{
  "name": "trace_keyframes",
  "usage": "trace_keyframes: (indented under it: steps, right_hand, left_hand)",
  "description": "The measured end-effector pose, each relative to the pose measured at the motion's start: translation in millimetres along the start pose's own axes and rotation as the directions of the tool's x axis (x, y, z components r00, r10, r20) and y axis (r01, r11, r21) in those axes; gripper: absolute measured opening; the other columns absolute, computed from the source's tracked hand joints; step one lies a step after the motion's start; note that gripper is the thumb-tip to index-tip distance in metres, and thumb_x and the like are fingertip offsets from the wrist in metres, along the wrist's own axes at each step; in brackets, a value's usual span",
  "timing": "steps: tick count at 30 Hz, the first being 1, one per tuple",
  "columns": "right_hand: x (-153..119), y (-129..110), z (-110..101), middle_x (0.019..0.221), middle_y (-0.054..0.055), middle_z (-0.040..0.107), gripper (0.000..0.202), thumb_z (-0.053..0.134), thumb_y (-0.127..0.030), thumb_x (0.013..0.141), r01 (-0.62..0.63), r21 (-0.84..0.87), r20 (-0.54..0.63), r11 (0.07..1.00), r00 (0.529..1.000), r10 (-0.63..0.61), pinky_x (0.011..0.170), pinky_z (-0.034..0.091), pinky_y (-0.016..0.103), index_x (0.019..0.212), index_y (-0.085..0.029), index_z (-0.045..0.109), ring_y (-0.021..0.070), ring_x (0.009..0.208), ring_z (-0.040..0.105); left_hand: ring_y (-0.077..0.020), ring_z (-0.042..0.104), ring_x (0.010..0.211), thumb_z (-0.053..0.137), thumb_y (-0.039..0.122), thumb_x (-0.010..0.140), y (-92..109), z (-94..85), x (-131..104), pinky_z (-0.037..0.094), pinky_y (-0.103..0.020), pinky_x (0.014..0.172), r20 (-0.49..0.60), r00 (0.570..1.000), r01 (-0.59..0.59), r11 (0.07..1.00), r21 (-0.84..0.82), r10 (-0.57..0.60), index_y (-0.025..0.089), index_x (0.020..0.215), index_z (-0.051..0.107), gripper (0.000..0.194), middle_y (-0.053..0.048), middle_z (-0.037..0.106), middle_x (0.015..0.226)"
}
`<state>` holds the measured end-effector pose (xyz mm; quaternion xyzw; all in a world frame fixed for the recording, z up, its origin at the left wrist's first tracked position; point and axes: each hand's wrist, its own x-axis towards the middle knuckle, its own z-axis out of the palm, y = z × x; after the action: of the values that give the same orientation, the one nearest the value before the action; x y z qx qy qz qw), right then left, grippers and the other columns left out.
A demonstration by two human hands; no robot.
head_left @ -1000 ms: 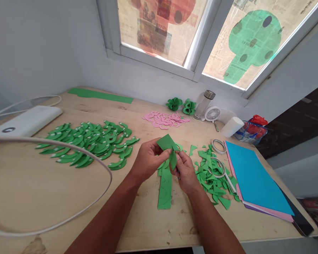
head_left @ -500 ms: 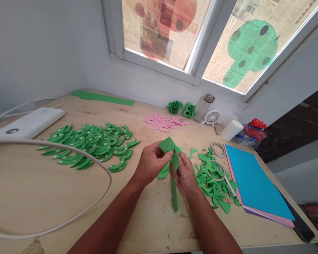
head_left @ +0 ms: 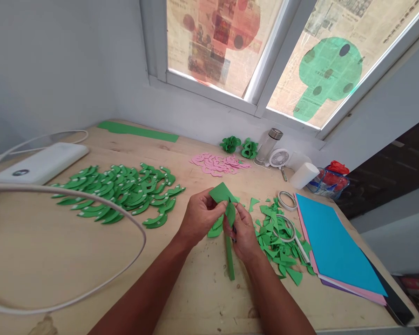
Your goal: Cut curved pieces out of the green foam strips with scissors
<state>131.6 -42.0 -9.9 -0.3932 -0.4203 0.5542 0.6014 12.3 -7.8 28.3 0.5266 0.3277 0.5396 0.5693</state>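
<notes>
My left hand (head_left: pixel 199 215) is closed on a folded piece of green paper (head_left: pixel 221 190), thumb on top. A curved cut runs into the paper, and a rounded flap (head_left: pixel 230 213) hangs from it. Close against the flap, my right hand (head_left: pixel 243 230) is closed around scissors (head_left: pixel 234 229); only a dark bit of the handle shows, the rest being hidden by fingers and paper. Below the hands lies a narrow green strip (head_left: pixel 229 260) on the table. Cut green pieces (head_left: pixel 214 230) lie partly hidden behind my left hand.
Curved green cut-outs with white tabs (head_left: pixel 118 190) spread at left, green scraps (head_left: pixel 282 251) at right. Pink cut-outs (head_left: pixel 218 164), green paper balls (head_left: pixel 230 144), a bottle (head_left: pixel 269 145) and small fan (head_left: pixel 279 158) stand behind. Blue sheets (head_left: pixel 338 246), tape roll (head_left: pixel 287 200), power bank (head_left: pixel 42 163), looping cable (head_left: pixel 141 246).
The camera view has shifted slightly. Both hands keep nearly the same hold on the paper and scissors, with little visible movement.
</notes>
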Motion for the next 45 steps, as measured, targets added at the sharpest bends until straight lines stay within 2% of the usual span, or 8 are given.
trace_keyframes:
  steps: [23, 29, 45]
  right_hand:
    - [0.4, 0.8, 2.1, 0.047, -0.01, 0.038, 0.028, 0.064, -0.046, 0.086, 0.023, 0.032, 0.009, 0.999, 1.0, -0.023, 0.039, 0.017, 0.019, 0.08, -0.02, 0.056, 0.006, 0.041, 0.023]
    - [0.7, 0.8, 2.6, 0.048, -0.01, 0.037, 0.03, 0.065, -0.049, 0.084, 0.017, 0.027, -0.006, 0.999, 1.0, -0.017, 0.039, 0.017, 0.019, 0.085, -0.02, 0.057, 0.0064, 0.041, 0.023]
    - [0.5, -0.3, 8.3, 0.051, -0.01, 0.031, 0.036, 0.065, -0.055, 0.08, 0.026, -0.021, -0.052, 0.999, 0.998, -0.027, 0.038, 0.018, 0.021, 0.078, -0.021, 0.054, 0.0072, 0.041, 0.024]
  left_hand:
    - [-0.0081, 0.042, 0.05, 0.061, 0.017, 0.067, 2.2, 1.0, -0.8, 0.037, -0.02, 0.049, -0.008, 1.0, -0.002, 1.0, 0.013, 0.002, 0.017, 0.061, 0.055, 0.009, 0.007, 0.049, 0.052]
    - [-0.0082, 0.042, 0.05, 0.061, 0.017, 0.067, 0.7, -0.5, -0.6, 0.037, -0.02, 0.049, -0.006, 1.0, -0.006, 1.0, 0.026, 0.006, 0.017, 0.061, 0.055, 0.008, 0.006, 0.049, 0.053]
    - [-0.009, 0.042, 0.048, 0.063, 0.022, 0.065, 8.1, 1.8, -1.3, 0.036, -0.021, 0.048, -0.026, 0.999, 0.035, 0.999, 0.026, -0.034, 0.017, 0.056, 0.055, 0.013, 0.006, 0.049, 0.049]
